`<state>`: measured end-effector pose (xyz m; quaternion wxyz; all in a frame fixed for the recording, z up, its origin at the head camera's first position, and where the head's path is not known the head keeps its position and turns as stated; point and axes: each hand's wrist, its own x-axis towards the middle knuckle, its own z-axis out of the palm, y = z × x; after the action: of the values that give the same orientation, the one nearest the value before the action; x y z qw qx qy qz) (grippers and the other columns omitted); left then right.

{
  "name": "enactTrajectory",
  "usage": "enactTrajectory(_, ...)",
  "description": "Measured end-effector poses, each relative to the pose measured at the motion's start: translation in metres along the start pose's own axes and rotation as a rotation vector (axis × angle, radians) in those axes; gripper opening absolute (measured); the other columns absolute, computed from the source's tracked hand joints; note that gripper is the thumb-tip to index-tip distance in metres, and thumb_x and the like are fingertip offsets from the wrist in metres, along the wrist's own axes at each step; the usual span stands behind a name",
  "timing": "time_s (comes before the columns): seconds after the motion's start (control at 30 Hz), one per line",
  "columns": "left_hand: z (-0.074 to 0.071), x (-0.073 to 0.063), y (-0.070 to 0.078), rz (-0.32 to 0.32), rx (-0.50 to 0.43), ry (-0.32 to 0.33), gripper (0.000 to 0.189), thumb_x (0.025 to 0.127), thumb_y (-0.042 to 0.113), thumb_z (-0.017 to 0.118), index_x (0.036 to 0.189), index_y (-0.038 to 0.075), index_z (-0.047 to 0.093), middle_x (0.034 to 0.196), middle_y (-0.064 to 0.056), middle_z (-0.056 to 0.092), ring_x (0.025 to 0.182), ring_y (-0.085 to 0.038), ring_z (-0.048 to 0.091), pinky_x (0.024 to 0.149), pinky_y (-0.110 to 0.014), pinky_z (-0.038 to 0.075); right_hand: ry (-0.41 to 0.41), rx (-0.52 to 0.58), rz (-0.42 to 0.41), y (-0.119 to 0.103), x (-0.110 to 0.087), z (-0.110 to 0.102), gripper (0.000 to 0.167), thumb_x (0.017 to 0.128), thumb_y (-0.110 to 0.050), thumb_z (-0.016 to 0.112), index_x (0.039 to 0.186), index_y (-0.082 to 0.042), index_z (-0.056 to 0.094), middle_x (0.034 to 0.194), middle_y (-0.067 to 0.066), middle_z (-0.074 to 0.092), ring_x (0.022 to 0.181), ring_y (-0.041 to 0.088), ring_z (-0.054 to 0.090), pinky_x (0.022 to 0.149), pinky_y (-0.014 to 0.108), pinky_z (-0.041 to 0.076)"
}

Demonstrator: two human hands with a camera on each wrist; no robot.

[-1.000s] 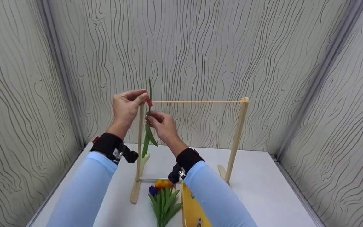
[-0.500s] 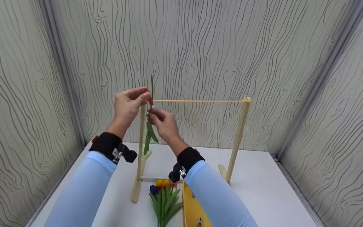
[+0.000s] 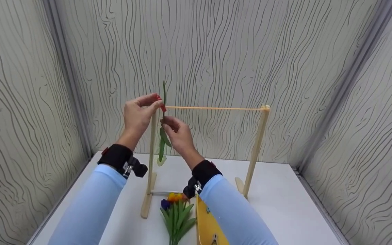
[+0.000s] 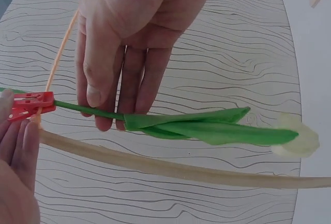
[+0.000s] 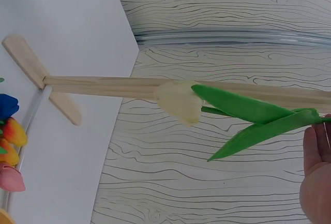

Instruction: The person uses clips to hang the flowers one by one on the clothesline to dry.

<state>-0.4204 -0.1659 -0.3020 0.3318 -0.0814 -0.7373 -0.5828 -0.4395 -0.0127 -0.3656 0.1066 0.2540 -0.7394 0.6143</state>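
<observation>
My left hand (image 3: 137,114) pinches a red clothespin (image 4: 33,102) at the left end of an orange cord (image 3: 213,108), beside the top of the left wooden post (image 3: 152,146). A white artificial tulip (image 5: 178,102) hangs bloom down, its green stem running through the clothespin and sticking up above the cord. Just below the clothespin, my right hand (image 3: 179,135) holds the stem between thumb and fingers, above the green leaves (image 4: 191,125). Whether the clothespin's jaws have closed on the stem and cord is hard to tell.
A bunch of artificial tulips (image 3: 177,217) lies on the white table (image 3: 284,204), left of a yellow tray (image 3: 207,223) holding a small metal clip (image 3: 214,239). The right post (image 3: 256,153) carries the cord's other end. A thin rod (image 3: 168,192) runs low from the left post.
The tulip has risen slightly, and its bloom has swung a little to the right, away from the left post. Both hands have moved up slightly, keeping their hold.
</observation>
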Motion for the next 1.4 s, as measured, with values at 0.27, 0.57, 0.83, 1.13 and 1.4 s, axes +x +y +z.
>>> enactTrajectory(0.27,-0.005,0.004,-0.008,-0.035,-0.038,0.004,0.033,0.099,0.019,0.082,0.129,0.007,0.08,0.121,-0.019,0.082,0.087,0.001,0.07,0.072,-0.012,0.06,-0.064,-0.034,0.03,0.009,-0.008,-0.006,0.04,0.112,-0.01,0.058,0.15,0.002,0.061,0.15,0.02,0.068,0.143,0.031,0.065,0.121,0.042,0.054)
enactTrajectory(0.57,-0.011,0.003,-0.011,-0.016,-0.015,0.036,0.035,0.099,0.024,0.082,0.131,0.008,0.079,0.126,-0.015,0.081,0.107,-0.009,0.072,0.085,-0.01,0.055,-0.075,-0.129,0.027,0.028,-0.025,-0.024,0.034,0.113,-0.013,0.057,0.144,-0.003,0.067,0.144,0.016,0.073,0.14,0.029,0.067,0.12,0.044,0.055)
enactTrajectory(0.83,-0.018,-0.008,-0.021,0.06,-0.011,0.073,0.038,0.105,0.024,0.075,0.136,0.004,0.073,0.135,-0.015,0.073,0.124,-0.021,0.065,0.104,-0.03,0.057,-0.142,-0.328,0.054,0.043,-0.05,-0.066,0.043,0.116,-0.025,0.051,0.156,-0.011,0.058,0.159,0.01,0.063,0.151,0.031,0.057,0.129,0.053,0.045)
enactTrajectory(1.13,-0.034,-0.04,-0.059,0.159,0.328,-0.167,0.079,0.109,0.037,0.063,0.174,0.015,0.025,0.185,-0.011,0.018,0.173,-0.039,0.01,0.136,-0.074,0.011,-0.129,-0.649,0.017,0.063,-0.08,-0.123,0.051,0.114,-0.032,0.056,0.163,-0.018,0.05,0.171,0.01,0.049,0.161,0.034,0.045,0.133,0.06,0.036)
enactTrajectory(1.4,-0.045,-0.087,-0.1,0.216,0.586,-0.198,0.076,0.109,0.037,0.064,0.169,0.002,0.034,0.179,-0.022,0.031,0.169,-0.045,0.022,0.136,-0.069,0.018,-0.186,-0.806,0.011,0.098,-0.12,-0.15,0.049,0.113,-0.032,0.059,0.159,-0.015,0.055,0.167,0.014,0.053,0.156,0.038,0.05,0.129,0.061,0.042)
